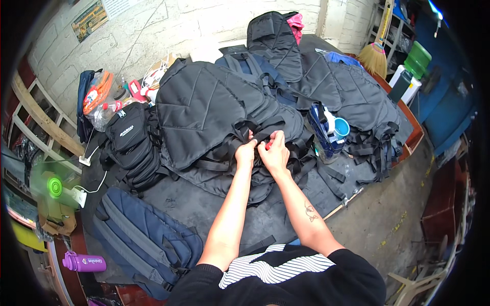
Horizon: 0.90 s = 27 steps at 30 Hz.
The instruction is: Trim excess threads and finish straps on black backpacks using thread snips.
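Both my hands work over a pile of black backpacks in the middle of the table. My left hand (246, 153) is closed on a black webbing strap (269, 132) at the edge of a black backpack panel (201, 104) with stitched angled lines. Close beside it, my right hand (275, 153) is closed around a small red object (268, 146), mostly hidden by the fingers, so its kind does not show. More loose black straps hang around and under both hands.
A navy backpack (148, 239) lies at the near left by a purple bottle (84, 262). A smaller black backpack (127, 135) stands left of the pile. Right of my hands, a blue cup (340, 127) sits in an open-topped holder. More black backpacks (357, 92) lie farther right.
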Tool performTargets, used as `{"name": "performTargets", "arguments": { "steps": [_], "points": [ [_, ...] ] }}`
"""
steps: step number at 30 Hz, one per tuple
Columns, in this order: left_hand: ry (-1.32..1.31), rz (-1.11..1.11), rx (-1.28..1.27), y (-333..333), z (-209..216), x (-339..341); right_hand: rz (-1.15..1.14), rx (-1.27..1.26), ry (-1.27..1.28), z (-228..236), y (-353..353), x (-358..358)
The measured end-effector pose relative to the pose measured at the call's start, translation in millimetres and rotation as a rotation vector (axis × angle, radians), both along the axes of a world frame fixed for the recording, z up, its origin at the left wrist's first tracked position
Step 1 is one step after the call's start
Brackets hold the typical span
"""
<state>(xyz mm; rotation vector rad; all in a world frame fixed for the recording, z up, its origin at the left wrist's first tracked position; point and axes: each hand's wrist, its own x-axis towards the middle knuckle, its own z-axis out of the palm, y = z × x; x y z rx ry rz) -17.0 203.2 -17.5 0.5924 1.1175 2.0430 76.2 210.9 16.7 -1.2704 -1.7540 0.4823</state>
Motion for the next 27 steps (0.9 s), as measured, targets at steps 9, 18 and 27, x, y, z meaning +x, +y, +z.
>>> {"name": "performTargets", "arguments": {
  "steps": [9,18,27],
  "points": [
    [-0.096,0.032,-0.07,4.8,-6.6,2.7,0.031,-0.079,-0.101,-0.1,6.0,0.1],
    [-0.138,0.071,-0.091,0.8,0.0,6.0,0.015,-0.114,-0.103,2.1,5.7,-0.3],
    [-0.177,0.013,-0.106,0.9,-3.2,4.9,0.011,-0.056,-0.081,6.4,7.3,-3.2]
  ]
}}
